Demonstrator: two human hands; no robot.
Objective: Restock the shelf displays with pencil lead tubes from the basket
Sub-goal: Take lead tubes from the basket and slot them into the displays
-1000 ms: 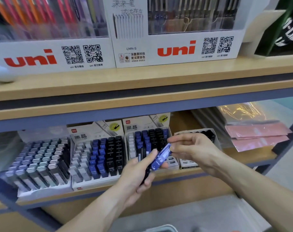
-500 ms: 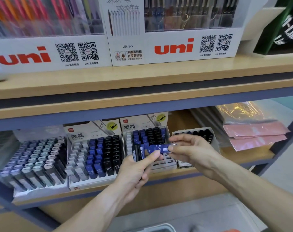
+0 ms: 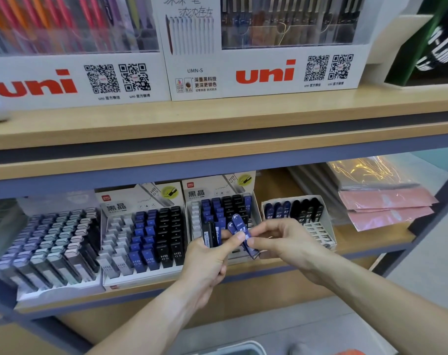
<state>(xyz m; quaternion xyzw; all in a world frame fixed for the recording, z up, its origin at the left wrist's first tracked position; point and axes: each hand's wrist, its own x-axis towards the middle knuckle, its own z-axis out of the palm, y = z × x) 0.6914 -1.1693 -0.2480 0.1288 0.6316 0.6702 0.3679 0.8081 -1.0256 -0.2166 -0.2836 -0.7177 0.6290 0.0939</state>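
Observation:
My left hand (image 3: 207,262) grips a small bunch of pencil lead tubes (image 3: 211,234), black and blue, standing upright in its fingers. My right hand (image 3: 284,242) pinches one blue lead tube (image 3: 242,230) that leans against that bunch, its rounded cap pointing up. Both hands are in front of the third display box (image 3: 192,198), which holds blue and black tubes. To its right stands a smaller display box (image 3: 322,231) with a few blue and black tubes at the back and bare slots in front.
Two more display boxes of lead tubes (image 3: 146,242) (image 3: 51,249) fill the lower shelf's left side. Pink packets (image 3: 386,208) lie at the right. White uni pen boxes (image 3: 266,73) stand on the upper shelf (image 3: 217,119). A pale basket rim (image 3: 233,348) shows at the bottom edge.
The blue tube has turned from lying sideways between my hands to standing nearly upright. My right hand's pinch has moved from the tube's end down to its lower body.

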